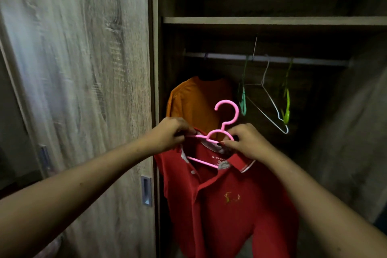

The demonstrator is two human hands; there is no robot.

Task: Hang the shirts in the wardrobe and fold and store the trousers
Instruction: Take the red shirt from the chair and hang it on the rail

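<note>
A red polo shirt (226,201) hangs from a pink plastic hanger (227,118) that I hold up in front of the open wardrobe. My left hand (167,132) pinches the shirt's collar and the hanger's left arm. My right hand (245,142) pinches the collar and the hanger's right arm. The hanger's hook points up, well below the wardrobe rail (268,58). An orange shirt (196,102) hangs on the rail behind, at the left.
Empty hangers dangle from the rail: a teal one (243,100), a white wire one (270,102) and a lime green one (286,102). A shelf (272,20) runs above the rail. The wooden sliding door (79,90) with a recessed handle (146,190) stands at the left.
</note>
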